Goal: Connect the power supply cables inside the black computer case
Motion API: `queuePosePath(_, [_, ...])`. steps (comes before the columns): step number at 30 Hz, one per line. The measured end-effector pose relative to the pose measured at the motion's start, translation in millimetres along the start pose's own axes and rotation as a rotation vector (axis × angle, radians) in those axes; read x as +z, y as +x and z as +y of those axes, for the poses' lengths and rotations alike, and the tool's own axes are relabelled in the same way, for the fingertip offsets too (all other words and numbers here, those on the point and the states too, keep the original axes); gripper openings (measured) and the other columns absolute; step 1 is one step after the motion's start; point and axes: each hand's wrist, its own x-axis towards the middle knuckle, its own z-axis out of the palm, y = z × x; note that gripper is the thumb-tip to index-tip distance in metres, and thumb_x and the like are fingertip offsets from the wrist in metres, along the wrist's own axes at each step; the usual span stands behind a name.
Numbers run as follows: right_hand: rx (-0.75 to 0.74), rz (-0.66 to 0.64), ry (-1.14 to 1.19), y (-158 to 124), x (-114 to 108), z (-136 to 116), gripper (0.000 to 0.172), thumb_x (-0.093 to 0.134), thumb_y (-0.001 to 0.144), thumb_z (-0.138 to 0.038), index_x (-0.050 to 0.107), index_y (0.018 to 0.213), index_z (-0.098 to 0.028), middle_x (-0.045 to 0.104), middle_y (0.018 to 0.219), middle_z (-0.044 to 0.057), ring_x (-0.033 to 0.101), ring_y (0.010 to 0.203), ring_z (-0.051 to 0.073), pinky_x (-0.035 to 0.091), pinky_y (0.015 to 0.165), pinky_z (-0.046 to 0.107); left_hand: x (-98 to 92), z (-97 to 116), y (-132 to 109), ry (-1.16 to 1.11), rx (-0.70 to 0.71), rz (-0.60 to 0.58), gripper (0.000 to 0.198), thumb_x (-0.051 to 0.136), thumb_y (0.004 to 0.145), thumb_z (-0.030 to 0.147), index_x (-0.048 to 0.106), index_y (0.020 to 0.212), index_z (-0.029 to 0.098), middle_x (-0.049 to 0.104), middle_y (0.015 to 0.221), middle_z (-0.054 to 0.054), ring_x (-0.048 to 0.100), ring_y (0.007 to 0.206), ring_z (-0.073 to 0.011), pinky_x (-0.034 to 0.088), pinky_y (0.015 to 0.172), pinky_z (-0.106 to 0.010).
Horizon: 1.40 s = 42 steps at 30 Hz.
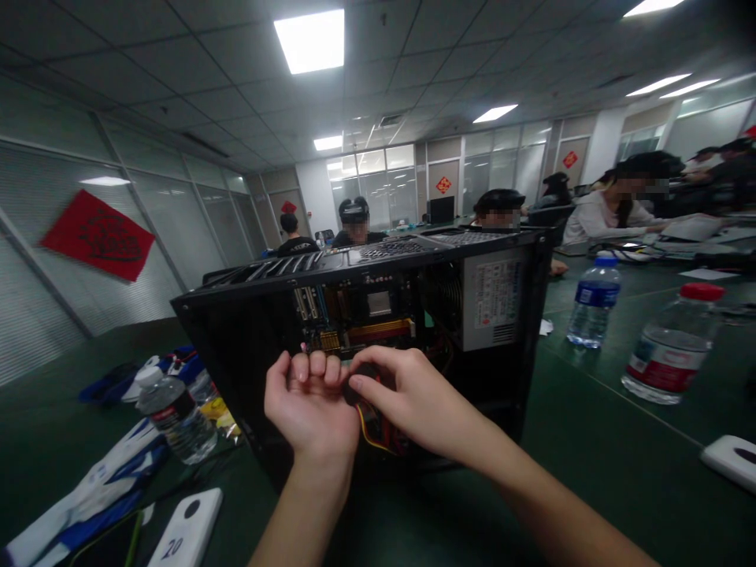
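A black computer case (354,264) stands on the table with its side open toward me. Inside it show the motherboard (379,303) and a silver power supply (493,303). My left hand (316,402) is in front of the motherboard, palm facing me and fingers curled in; what they hold, if anything, is hidden. From the right, my right hand (407,394) meets its fingertips, thumb and forefinger bent toward each other around something dark that I cannot make out. Red, yellow and black cables (378,441) hang just below my right hand.
At left are a water bottle (177,417), white-and-blue gloves (100,488) and a white device marked 20 (186,531). At right stand a blue-capped bottle (594,303), a red-capped bottle (673,346) and another white device (732,461). Several people sit beyond the case.
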Motion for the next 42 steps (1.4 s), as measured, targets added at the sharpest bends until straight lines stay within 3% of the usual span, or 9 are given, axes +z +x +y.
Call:
queuePosePath(3, [-0.042, 0.030, 0.011, -1, 6, -2, 0.018, 0.060, 0.090, -0.019, 0.073, 0.102, -0.021, 0.075, 0.093, 0.002, 0.068, 0.082, 0.017, 0.049, 0.080, 0.027, 0.4, 1, -1, 0.004, 0.020, -0.019, 0.035, 0.052, 0.078, 0.030, 0.028, 0.056, 0.020, 0.034, 0.052, 0.006, 0.038, 0.044, -0.0083, 0.036, 0.048, -0.022])
queuePosePath(8, [-0.092, 0.050, 0.059, -1, 15, 1, 0.024, 0.057, 0.091, -0.018, 0.070, 0.112, -0.021, 0.074, 0.107, 0.003, 0.068, 0.095, 0.019, 0.049, 0.087, 0.029, 0.4, -2, -7, 0.008, 0.098, -0.055, 0.017, 0.051, 0.082, 0.038, 0.050, 0.076, 0.021, 0.050, 0.072, 0.002, 0.050, 0.061, -0.0114, 0.045, 0.061, -0.024])
queuePosePath(15, [-0.065, 0.012, 0.126, -3, 15, 4, 0.036, 0.049, 0.096, -0.024, 0.061, 0.130, -0.019, 0.067, 0.124, 0.008, 0.063, 0.113, 0.021, 0.048, 0.098, 0.033, -3.8, -7, -11, 0.028, 0.304, -0.104, 0.030, 0.045, 0.087, 0.050, 0.056, 0.088, 0.023, 0.058, 0.092, -0.002, 0.058, 0.082, -0.0152, 0.049, 0.075, -0.027])
queuePosePath(23, [-0.067, -0.081, 0.057, -8, 8, 4, 0.061, 0.055, 0.087, -0.017, 0.041, 0.146, -0.015, 0.053, 0.142, 0.013, 0.052, 0.129, 0.024, 0.039, 0.111, 0.039, -3.5, -19, -19, 0.077, 0.398, -0.183, 0.034, 0.045, 0.088, 0.053, 0.058, 0.088, 0.022, 0.060, 0.098, -0.003, 0.058, 0.095, -0.0172, 0.045, 0.092, -0.030])
queuePosePath(30, [-0.032, -0.144, 0.012, -11, 6, 1, 0.060, 0.041, 0.091, -0.013, 0.028, 0.149, -0.009, 0.044, 0.148, 0.020, 0.044, 0.135, 0.024, 0.035, 0.114, 0.041, -0.9, -29, -27, 0.181, 0.464, -0.215, 0.038, 0.044, 0.088, 0.057, 0.060, 0.089, 0.023, 0.060, 0.103, -0.004, 0.057, 0.103, -0.0193, 0.043, 0.097, -0.030])
queuePosePath(38, [-0.087, -0.140, 0.081, -11, 0, 0, 0.058, 0.044, 0.089, -0.011, 0.034, 0.145, -0.011, 0.048, 0.144, 0.017, 0.046, 0.133, 0.021, 0.035, 0.113, 0.037, 2.0, -30, -32, 0.210, 0.507, -0.310, 0.031, 0.047, 0.089, 0.049, 0.061, 0.089, 0.022, 0.059, 0.105, -0.003, 0.055, 0.105, -0.0182, 0.043, 0.099, -0.029])
queuePosePath(42, [-0.042, -0.063, 0.205, -7, -8, 1, 0.058, 0.048, 0.089, -0.016, 0.034, 0.145, -0.016, 0.046, 0.146, 0.013, 0.043, 0.135, 0.021, 0.034, 0.114, 0.038, 1.6, -28, -23, 0.291, 0.529, -0.336, 0.017, 0.054, 0.086, 0.035, 0.063, 0.092, 0.022, 0.060, 0.107, -0.002, 0.057, 0.107, -0.0167, 0.043, 0.099, -0.027])
